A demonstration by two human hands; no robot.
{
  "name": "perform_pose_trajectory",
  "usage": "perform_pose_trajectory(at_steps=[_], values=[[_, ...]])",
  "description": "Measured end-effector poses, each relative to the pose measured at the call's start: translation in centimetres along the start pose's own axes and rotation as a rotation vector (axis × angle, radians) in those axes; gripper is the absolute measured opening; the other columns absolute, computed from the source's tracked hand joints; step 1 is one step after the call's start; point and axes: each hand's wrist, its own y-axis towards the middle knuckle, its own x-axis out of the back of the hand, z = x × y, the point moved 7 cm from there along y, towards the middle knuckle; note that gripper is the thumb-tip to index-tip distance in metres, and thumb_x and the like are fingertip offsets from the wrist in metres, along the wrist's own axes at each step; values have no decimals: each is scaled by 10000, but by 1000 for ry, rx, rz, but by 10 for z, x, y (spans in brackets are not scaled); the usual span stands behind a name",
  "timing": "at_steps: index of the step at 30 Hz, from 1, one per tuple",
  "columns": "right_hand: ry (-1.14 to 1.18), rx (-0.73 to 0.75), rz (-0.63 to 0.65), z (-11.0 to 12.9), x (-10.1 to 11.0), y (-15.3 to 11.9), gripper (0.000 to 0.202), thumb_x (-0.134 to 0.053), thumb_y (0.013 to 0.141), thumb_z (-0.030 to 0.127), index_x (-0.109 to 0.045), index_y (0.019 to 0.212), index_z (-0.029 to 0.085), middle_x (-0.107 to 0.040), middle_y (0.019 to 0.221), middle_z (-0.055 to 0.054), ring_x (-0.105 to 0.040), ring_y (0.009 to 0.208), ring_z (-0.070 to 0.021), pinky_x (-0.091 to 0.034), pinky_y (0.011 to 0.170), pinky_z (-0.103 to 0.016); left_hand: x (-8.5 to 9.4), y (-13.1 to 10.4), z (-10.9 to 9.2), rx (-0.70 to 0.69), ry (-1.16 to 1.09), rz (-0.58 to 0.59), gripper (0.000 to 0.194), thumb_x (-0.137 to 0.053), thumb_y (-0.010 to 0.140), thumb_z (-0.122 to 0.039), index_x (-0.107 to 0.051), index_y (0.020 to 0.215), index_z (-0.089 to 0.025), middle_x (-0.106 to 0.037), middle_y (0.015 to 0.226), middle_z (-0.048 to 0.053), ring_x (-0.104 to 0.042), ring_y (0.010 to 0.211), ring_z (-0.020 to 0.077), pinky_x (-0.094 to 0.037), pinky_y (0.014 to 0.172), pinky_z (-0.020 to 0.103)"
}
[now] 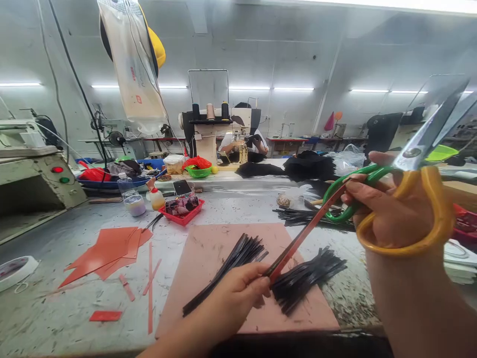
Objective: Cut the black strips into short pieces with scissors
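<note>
My left hand pinches the lower end of a narrow red and dark strip. The strip runs up to the right, where my right hand grips its upper end. The same hand carries scissors with one green and one yellow handle, their blades pointing up and away. Below lies a pink sheet. On it a bundle of black strips lies left of centre, and another black bundle is just right of my left hand.
Orange-red pieces and thin offcuts lie at the left. Further back are a red basket with a phone, bottles, and more black strips. A person sits at a sewing machine.
</note>
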Motion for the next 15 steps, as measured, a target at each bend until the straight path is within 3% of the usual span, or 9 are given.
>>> perform_pose_trajectory(at_steps=[3, 6, 11, 15], values=[[10, 50, 37, 13, -6, -3, 431, -672, 469, 90, -603, 878, 210, -562, 553, 60, -499, 454, -108, -383, 432, -255, 19, -7, 4, -12, 58, -109, 247, -519, 756, -371, -635, 896, -204, -547, 814, 11, -496, 755, 158, -390, 671, 238], [48, 119, 68, 20, -14, -6, 397, -667, 506, 81, -607, 873, 220, -563, 583, 56, -507, 481, -106, -379, 429, -254, 44, -29, 22, 5, 33, -213, 230, -582, 704, -349, -567, 885, -210, -510, 741, -20, -467, 691, 139, -367, 626, 227], [99, 42, 97, 12, -38, -15, 424, -658, 496, 69, -576, 886, 215, -556, 581, 69, -502, 470, -93, -379, 446, -248, 69, -75, 56, 83, -50, -191, 270, -590, 745, -449, -460, 747, -212, -486, 671, -56, -466, 521, 90, -369, 553, 223], [117, 74, 181, 16, -67, -32, 413, -645, 524, 87, -565, 915, 190, -546, 594, 68, -494, 458, -83, -364, 444, -245, 83, -104, 54, 58, -93, -246, 375, -601, 706, -553, -451, 675, -211, -578, 757, -11, -569, 710, 167, -417, 734, 290]])
